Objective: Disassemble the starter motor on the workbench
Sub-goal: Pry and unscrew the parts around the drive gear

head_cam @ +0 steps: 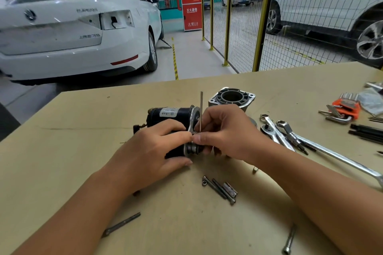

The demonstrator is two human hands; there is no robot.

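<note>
The black starter motor (170, 115) lies on its side on the tan workbench (83, 141), its labelled body pointing left. My left hand (157, 147) grips the motor body from the near side. My right hand (223, 130) pinches a thin hex key (201, 109) that stands upright against the motor's silver end plate. Fingertips of both hands meet over the shaft end, which they partly hide. The removed aluminium nose housing (232, 97) sits just behind my right hand.
Loose long bolts (219, 189) lie in front of the motor, one more bolt (121, 223) at the near left and another (289, 240) at the near right. Ratchet wrenches (290, 134) and an orange hex key set (345, 109) lie to the right. Cars stand beyond the bench.
</note>
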